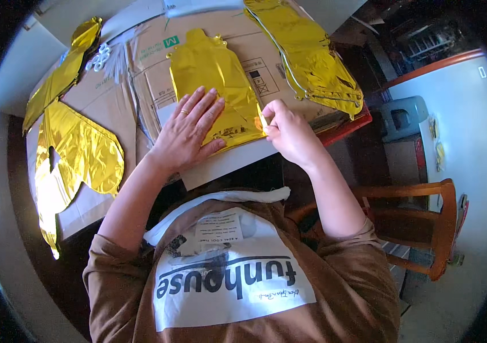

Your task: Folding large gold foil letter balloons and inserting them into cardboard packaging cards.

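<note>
A flat gold foil balloon [212, 68], uninflated and with small tabs along its outline, lies on cardboard in front of me. My left hand [189, 128] rests palm down on its lower left part, fingers stretched out. At the balloon's lower right corner, my right hand [286, 128] is closed in a pinch at the foil edge. A thin pale strip [264, 122] shows at those fingertips; whether it is part of the balloon, I cannot tell. Under the near edge of the foil sticks out a white sheet [226, 166].
More flat gold foil pieces lie at the left [83, 148] and a foil stack [312, 57] at the far right. White coiled pieces [99, 57] and thin white sticks [121, 66] lie on the cardboard [146, 63]. A wooden chair [443, 228] and a grey-green plastic stool [404, 117] stand at the right.
</note>
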{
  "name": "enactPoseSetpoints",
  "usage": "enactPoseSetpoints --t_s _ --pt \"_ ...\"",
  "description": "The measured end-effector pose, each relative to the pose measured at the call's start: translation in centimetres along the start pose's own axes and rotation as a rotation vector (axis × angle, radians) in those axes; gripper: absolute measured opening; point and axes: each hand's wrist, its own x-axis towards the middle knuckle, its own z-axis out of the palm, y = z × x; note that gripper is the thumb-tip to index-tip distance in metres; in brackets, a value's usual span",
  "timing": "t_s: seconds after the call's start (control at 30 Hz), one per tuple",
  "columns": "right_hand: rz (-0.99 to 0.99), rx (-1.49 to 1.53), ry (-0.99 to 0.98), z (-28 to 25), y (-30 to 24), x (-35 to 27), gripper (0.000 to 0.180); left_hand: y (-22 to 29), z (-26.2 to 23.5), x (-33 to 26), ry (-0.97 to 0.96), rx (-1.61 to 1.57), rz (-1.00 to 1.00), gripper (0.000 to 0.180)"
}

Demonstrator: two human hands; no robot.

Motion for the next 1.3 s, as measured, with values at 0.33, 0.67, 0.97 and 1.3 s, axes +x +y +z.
enactPoseSetpoints --t_s 0.33,0.67,0.97,1.3 --pt "0.177 0.474 0.053 0.7 1.4 -0.3 0.037 0.6 -1.9 -0.2 0.162 -0.093 0.035 0.074" --pt "0.379 1.225 -0.167 -0.7 2.4 0.5 0.035 5.3 -2.0 -4.7 0.512 -1.303 -0.923 0.055" --pt "0.445 1.344 -0.17 -0.7 2.0 0.2 0.035 6.5 -4.4 -2.4 0.376 -1.643 -1.136 0.063" --pt "0.357 1.24 -0.153 -0.3 1.1 -1.2 0.036 5.6 -3.5 -1.3 0.418 -1.669 -1.064 0.058"
